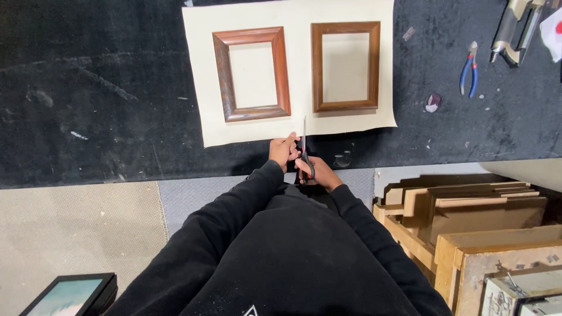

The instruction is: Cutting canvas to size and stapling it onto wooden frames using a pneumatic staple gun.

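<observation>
Currently right hand (316,171) gripping scissors (305,149) at cream sheet's (295,126) near edge on counter (105,88), left hand (284,150) pinching sheet beside blades, risking crooked cut toward frames (252,73) if sheet slips.

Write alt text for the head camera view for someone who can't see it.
A right hand works black-handled scissors into the near edge of a cream paper sheet while the left hand steadies that edge. Two brown wooden picture frames lie side by side on the sheet, on a black table.
</observation>
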